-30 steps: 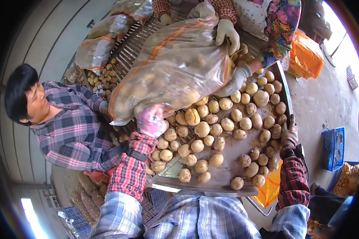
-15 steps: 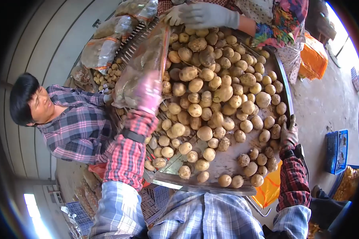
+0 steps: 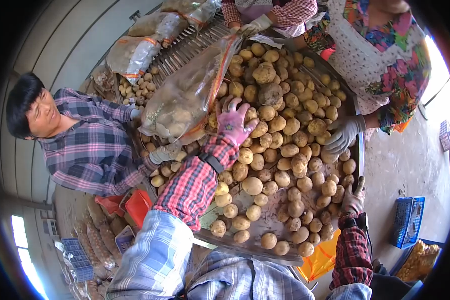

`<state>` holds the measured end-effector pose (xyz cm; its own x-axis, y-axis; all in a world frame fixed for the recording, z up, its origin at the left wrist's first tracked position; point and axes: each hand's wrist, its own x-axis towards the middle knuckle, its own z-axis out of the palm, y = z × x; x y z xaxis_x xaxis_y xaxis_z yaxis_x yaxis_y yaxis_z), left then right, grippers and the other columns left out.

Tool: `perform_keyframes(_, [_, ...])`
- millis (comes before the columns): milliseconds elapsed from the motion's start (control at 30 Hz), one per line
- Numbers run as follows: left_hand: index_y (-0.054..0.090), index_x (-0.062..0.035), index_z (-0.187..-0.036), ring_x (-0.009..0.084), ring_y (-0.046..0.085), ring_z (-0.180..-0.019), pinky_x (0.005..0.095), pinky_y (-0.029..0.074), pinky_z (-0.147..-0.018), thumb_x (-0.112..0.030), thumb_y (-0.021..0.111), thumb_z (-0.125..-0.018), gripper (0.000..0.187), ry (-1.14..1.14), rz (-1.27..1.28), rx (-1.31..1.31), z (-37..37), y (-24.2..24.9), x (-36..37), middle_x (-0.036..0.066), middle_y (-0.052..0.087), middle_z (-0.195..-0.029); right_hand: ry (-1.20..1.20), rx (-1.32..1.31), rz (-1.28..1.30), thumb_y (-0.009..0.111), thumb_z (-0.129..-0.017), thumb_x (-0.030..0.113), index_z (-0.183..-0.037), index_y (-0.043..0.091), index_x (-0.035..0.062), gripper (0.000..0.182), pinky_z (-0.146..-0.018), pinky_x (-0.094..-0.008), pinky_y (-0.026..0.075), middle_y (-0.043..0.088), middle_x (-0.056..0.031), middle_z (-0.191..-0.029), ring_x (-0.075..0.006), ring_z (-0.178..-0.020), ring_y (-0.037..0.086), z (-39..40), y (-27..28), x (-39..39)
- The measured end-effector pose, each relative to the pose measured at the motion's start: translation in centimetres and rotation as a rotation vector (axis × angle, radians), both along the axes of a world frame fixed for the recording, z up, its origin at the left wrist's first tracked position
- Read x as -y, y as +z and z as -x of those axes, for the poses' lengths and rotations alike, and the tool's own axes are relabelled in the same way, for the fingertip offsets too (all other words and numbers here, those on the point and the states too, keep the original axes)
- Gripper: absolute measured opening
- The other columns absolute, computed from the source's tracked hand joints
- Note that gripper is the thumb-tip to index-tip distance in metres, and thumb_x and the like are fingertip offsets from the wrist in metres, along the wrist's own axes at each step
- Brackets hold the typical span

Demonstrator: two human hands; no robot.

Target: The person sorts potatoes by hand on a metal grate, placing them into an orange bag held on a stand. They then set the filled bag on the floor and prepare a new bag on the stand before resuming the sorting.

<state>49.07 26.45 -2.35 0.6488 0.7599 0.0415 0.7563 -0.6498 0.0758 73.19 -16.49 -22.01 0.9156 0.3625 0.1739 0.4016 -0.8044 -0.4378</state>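
Observation:
My left hand (image 3: 232, 121), in a pink glove, lies with fingers spread on the potatoes (image 3: 252, 185), right beside a clear plastic sack (image 3: 182, 92) with potatoes inside. My right hand (image 3: 354, 199), in a dirty glove, holds the metal rim (image 3: 360, 150) of the sorting table at its right side, thumb and fingers on either side of it. Loose potatoes cover much of the table, thickest toward the far side. Gloved hands of a co-worker (image 3: 257, 24) hold the sack's far end.
A person in a plaid shirt (image 3: 92, 145) stands at the left, one glove by the sack. Across the table, a co-worker in floral sleeves (image 3: 385, 65) has a grey-gloved hand (image 3: 346, 134) on potatoes. Filled sacks (image 3: 132, 56) lie far left; a blue crate (image 3: 408, 222) stands right.
My left hand has moved right and come down onto the potatoes, fingers spreading. The floral-sleeved co-worker's hand has moved from the sack to the right-side potatoes. My right hand stays at the rim.

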Motion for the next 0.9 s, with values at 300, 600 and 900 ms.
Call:
perform_keyframes(300, [0.058,-0.0127,-0.129,0.0346,0.061,-0.113,0.0503,0.045,-0.102,-0.037,0.066,-0.091,0.046,-0.041,0.169,0.428,4.0,-0.4,0.6,0.02,0.064,-0.119,-0.024,-0.033,-0.008,0.066,-0.093,0.029,-0.156,0.029,0.0202,0.074,-0.091,-0.0476,0.051,0.058,-0.0202,-0.124,-0.0378,-0.11,0.061,0.4,0.5,0.2])
perform_keyframes(600, [0.053,-0.0073,-0.135,0.0381,0.062,-0.116,0.0451,0.049,-0.098,-0.051,0.06,-0.095,0.06,-0.089,0.217,0.364,-5.8,5.6,0.1,0.022,0.063,-0.127,-0.065,-0.033,0.015,0.065,-0.094,0.034,-0.155,0.03,0.0193,0.073,-0.093,-0.0465,0.05,0.059,-0.0206,-0.127,-0.0396,-0.113,0.06,0.5,0.7,-0.2])
perform_keyframes(900, [0.066,-0.0126,-0.105,0.0316,0.069,-0.086,0.0422,0.052,-0.076,-0.029,0.059,-0.096,0.02,-0.019,0.297,0.402,5.8,-0.6,-7.8,0.013,0.071,-0.093,-0.088,-0.004,-0.033,0.065,-0.093,0.03,-0.154,0.034,0.0217,0.069,-0.091,-0.0484,0.051,0.06,-0.0208,-0.125,-0.0397,-0.11,0.062,0.6,-0.1,-0.4])
